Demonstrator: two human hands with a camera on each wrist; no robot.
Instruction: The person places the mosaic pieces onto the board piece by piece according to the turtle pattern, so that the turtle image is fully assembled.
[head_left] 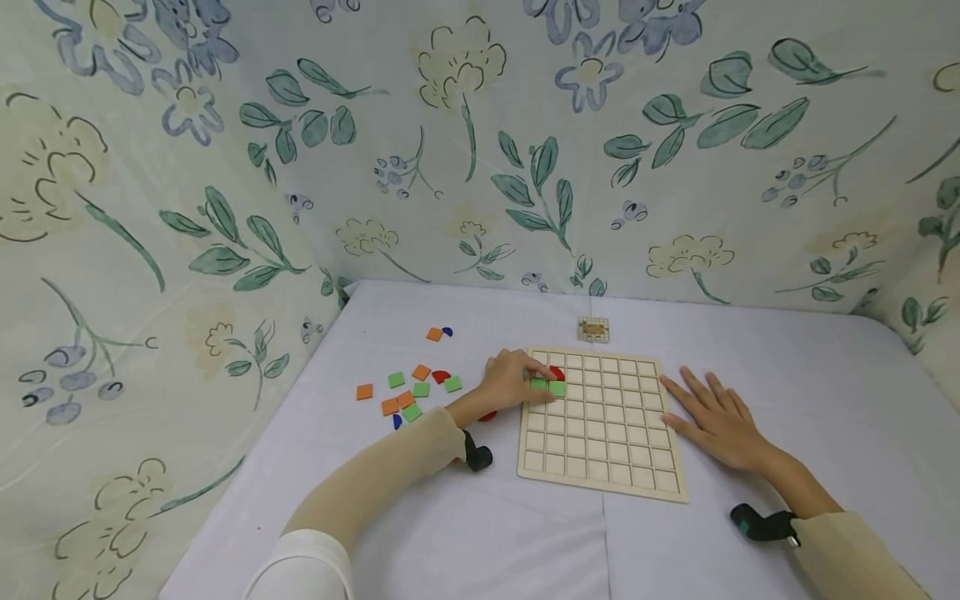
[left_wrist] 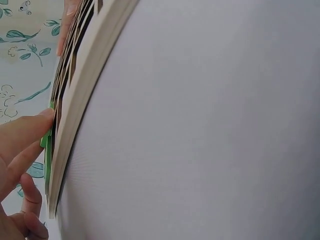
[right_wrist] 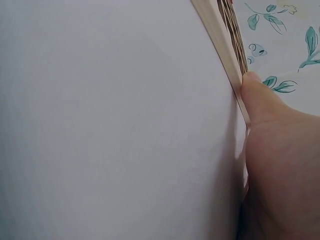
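A wooden grid board (head_left: 606, 417) lies on the white-covered table. Over its upper left cells is my left hand (head_left: 510, 382), with thumb and index finger about a green square tile (head_left: 557, 388). The left wrist view shows the fingertips on a green tile (left_wrist: 46, 140) at the board's edge. Another green tile (head_left: 538, 384) sits just left of it, partly under the fingers. A red quarter-round piece (head_left: 557, 373) lies above. My right hand (head_left: 723, 429) rests flat with fingers spread, its thumb (right_wrist: 257, 92) touching the board's right side.
Left of the board lie loose pieces: several orange squares (head_left: 364, 392), several green squares (head_left: 396, 380), a red piece (head_left: 441, 377) and blue ones (head_left: 397, 422). Another red piece (head_left: 488, 416) is partly hidden by the left wrist. A small patterned card (head_left: 593, 329) lies beyond the board.
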